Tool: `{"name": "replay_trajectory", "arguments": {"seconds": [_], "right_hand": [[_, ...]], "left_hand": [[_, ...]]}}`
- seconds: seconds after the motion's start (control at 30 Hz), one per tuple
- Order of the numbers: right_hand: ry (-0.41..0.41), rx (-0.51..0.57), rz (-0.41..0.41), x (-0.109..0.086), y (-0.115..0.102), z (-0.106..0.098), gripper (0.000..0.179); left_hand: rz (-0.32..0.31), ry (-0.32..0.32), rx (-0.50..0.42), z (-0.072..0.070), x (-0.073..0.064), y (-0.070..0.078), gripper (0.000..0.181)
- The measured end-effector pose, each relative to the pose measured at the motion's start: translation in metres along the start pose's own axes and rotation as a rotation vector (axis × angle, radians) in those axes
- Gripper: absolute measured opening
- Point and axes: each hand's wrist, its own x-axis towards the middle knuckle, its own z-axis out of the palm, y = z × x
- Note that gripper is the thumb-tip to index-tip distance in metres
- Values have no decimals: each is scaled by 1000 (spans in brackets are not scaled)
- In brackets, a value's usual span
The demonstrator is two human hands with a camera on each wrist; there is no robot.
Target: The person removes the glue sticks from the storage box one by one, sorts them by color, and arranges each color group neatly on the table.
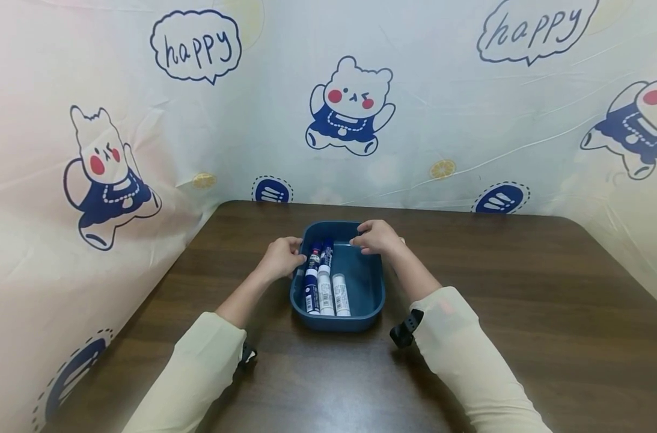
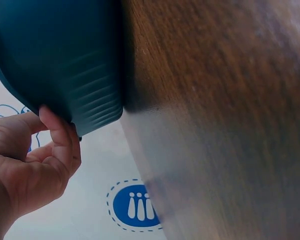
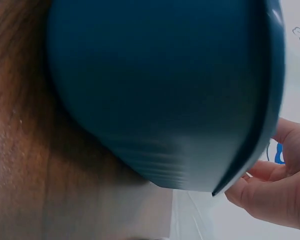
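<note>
A teal plastic bin (image 1: 367,282) stands on the table with several whiteboard markers (image 1: 325,293) along its left side, some with dark blue parts and some mostly white. My left hand (image 1: 282,258) pinches the bin's left rim near the far corner; in the left wrist view the curled fingers (image 2: 60,137) meet the bin's edge. Over the far right corner, my right hand (image 1: 379,239) reaches across the rim with its fingers loosely bent above the inside. Nothing shows between thumb and fingers. In the right wrist view the bin wall hides the right fingertips.
The brown wooden table (image 1: 523,300) extends on both sides of the bin. A pale printed cloth (image 1: 415,90) hangs behind the table and down its sides. A dark wrist strap (image 1: 406,328) sits at the right sleeve.
</note>
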Motion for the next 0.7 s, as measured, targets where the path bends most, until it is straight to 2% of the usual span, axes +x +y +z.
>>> {"name": "replay_trajectory", "arguments": {"seconds": [0.7], "right_hand": [[-83,34,11,-10,6,20,54]], "left_hand": [[23,9,1,0,1,-2,46]]}}
